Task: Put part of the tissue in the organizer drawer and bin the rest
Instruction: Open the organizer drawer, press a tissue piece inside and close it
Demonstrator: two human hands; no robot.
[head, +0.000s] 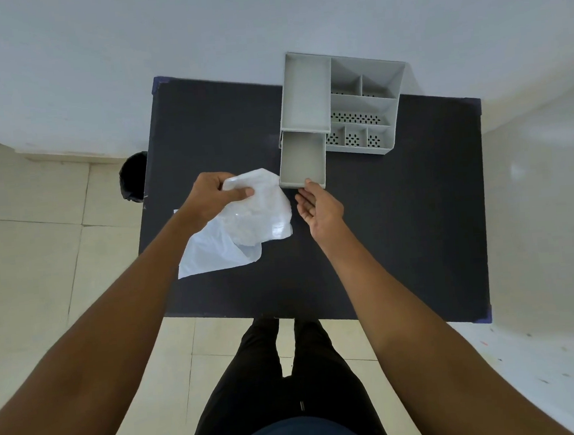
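Left hand (213,197): closed on the top edge of the thin white crumpled tissue sheet (241,221), thumb and fingers pinching a fold. Sheet partly lifted at the pinch, lower corner trailing flat on the dark matte rectangular tabletop (399,225) toward the near left.

Right hand (319,208): loosely open, palm turned up, fingers slightly curled, fingertips (308,182) touching the front lip of the pulled-out light grey plastic drawer (303,159). Nothing gripped.

Drawer: extended toward the person, interior bare, front edge just beside the upper right corner of the tissue. Drawer seated under the tray section of the light grey plastic desk organizer (342,103), positioned at the far edge of the table against the pale wall (195,35). To the right of the tray: several open compartments with perforated floors.

Black round bin (133,176): on the tiled floor (41,253) at the left side of the table, partly hidden by the table edge. Well apart from the tissue.

Black trousers (291,371) of the person visible below the near table edge.
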